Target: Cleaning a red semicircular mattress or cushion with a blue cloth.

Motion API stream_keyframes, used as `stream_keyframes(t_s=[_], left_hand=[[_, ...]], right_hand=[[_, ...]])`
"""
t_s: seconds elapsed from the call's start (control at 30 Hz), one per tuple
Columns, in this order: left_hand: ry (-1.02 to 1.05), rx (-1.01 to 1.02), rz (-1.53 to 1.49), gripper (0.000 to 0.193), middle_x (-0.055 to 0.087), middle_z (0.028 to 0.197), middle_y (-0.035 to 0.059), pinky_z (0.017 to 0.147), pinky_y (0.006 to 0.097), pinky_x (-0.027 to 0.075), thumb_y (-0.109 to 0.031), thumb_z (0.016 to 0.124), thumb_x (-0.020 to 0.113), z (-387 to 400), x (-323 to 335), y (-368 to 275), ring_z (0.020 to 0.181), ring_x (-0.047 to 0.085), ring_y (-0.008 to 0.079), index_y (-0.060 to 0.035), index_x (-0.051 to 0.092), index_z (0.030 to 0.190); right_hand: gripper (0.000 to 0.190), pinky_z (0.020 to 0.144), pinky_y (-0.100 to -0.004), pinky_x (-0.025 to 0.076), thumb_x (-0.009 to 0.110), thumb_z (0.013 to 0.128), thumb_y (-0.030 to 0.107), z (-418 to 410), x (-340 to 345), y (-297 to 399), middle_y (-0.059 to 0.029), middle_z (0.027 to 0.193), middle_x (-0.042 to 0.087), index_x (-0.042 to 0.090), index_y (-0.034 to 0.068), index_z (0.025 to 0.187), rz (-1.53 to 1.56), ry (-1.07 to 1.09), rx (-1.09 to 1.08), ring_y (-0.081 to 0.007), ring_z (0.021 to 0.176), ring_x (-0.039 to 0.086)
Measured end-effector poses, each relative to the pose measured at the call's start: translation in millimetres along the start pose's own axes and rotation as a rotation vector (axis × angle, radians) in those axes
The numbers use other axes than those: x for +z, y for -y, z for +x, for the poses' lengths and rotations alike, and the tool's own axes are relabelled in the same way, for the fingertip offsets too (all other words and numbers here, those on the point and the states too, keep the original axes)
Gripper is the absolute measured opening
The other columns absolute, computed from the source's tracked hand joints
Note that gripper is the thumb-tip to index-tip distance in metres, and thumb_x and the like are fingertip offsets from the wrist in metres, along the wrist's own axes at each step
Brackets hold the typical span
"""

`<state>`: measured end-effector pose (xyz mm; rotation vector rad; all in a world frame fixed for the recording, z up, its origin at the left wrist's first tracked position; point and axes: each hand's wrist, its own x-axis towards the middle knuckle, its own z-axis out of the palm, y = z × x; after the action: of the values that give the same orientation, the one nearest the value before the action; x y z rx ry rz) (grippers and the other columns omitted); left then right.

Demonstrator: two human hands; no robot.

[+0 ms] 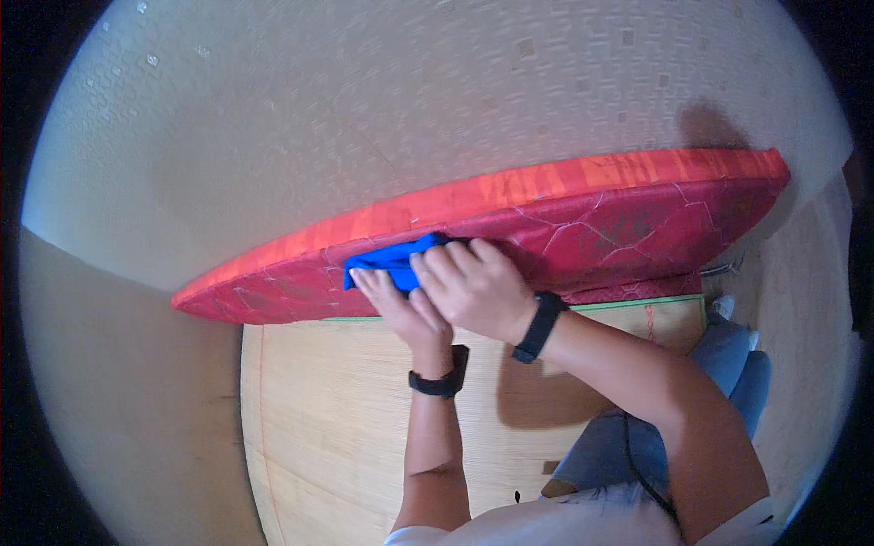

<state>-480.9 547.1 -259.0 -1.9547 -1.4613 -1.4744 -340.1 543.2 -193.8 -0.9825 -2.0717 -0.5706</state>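
Observation:
A folded blue cloth [392,259] lies against the quilted side of a thin red mattress [614,235], which stands tilted on its long edge. My right hand [474,286] is curled over the cloth's right part, knuckles up. Close beside it, my left hand [396,307] holds the lower left edge of the cloth with fingers stretched forward; its thumb side meets the right hand. Parts of the cloth are hidden under the fingers. Dark stains show on the mattress cover to the right of my hands.
Behind the mattress rises a pale patterned wall [423,102]. Below lies a woven straw mat [328,409] with green edging, on which my jeans-clad leg [614,450] rests. A black cable [635,457] hangs by my right arm. Thin metal bars [724,268] show past the mattress's right end.

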Motion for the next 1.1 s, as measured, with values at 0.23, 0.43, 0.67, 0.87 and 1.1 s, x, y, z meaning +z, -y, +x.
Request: stream_keyframes(t_s=[0.23, 0.43, 0.67, 0.87, 1.1], left_hand=[[0.072, 0.063, -0.034, 0.052, 0.019, 0.143, 0.0317, 0.105, 0.0631, 0.005, -0.022, 0.088, 0.048, -18, 35, -61, 0.133, 0.013, 0.0508, 0.0017, 0.031, 0.131], [0.023, 0.029, -0.011, 0.045, 0.017, 0.143, 0.0334, 0.104, 0.0633, 0.006, -0.024, 0.089, 0.048, -26, 43, -51, 0.132, 0.013, 0.0514, -0.0007, 0.033, 0.125], [-0.038, -0.257, 0.036, 0.054, 0.013, 0.143, 0.0341, 0.107, 0.0591, 0.011, -0.031, 0.085, 0.06, -68, 51, -2, 0.133, 0.013, 0.0494, -0.0006, 0.038, 0.124], [0.007, -0.408, -0.176, 0.046, 0.017, 0.14, 0.0367, 0.108, 0.054, 0.015, -0.022, 0.085, 0.059, -88, 67, -40, 0.131, 0.017, 0.05, 0.0019, 0.041, 0.119], [0.159, -0.365, -0.157, 0.045, 0.018, 0.136, 0.0414, 0.105, 0.0602, 0.014, -0.013, 0.081, 0.057, -111, 73, -60, 0.128, 0.016, 0.0557, 0.0069, 0.038, 0.116]], right_hand=[[0.03, 0.055, -0.0321, 0.04, 0.059, 0.078, 0.027, -38, -43, -40, -0.0038, 0.078, 0.05, 0.061, 0.007, 0.099, -0.082, -0.047, 0.107, -0.0172, 0.064, 0.05], [0.036, 0.054, -0.0301, 0.041, 0.055, 0.077, 0.022, -37, -33, -31, -0.0044, 0.08, 0.049, 0.059, 0.004, 0.109, -0.054, -0.083, 0.095, -0.0169, 0.063, 0.049], [0.039, 0.061, -0.0281, 0.043, 0.054, 0.074, 0.018, -43, -3, -9, -0.0032, 0.084, 0.054, 0.061, 0.007, 0.111, -0.012, 0.002, -0.056, -0.0147, 0.07, 0.054], [0.038, 0.062, -0.0283, 0.043, 0.055, 0.073, 0.018, -85, 0, -23, -0.0038, 0.083, 0.055, 0.062, 0.007, 0.109, -0.02, 0.065, -0.078, -0.0156, 0.071, 0.054], [0.031, 0.058, -0.0288, 0.041, 0.053, 0.077, 0.02, -126, 8, -35, -0.0026, 0.081, 0.053, 0.061, 0.01, 0.106, -0.07, 0.112, -0.054, -0.0155, 0.066, 0.053]])
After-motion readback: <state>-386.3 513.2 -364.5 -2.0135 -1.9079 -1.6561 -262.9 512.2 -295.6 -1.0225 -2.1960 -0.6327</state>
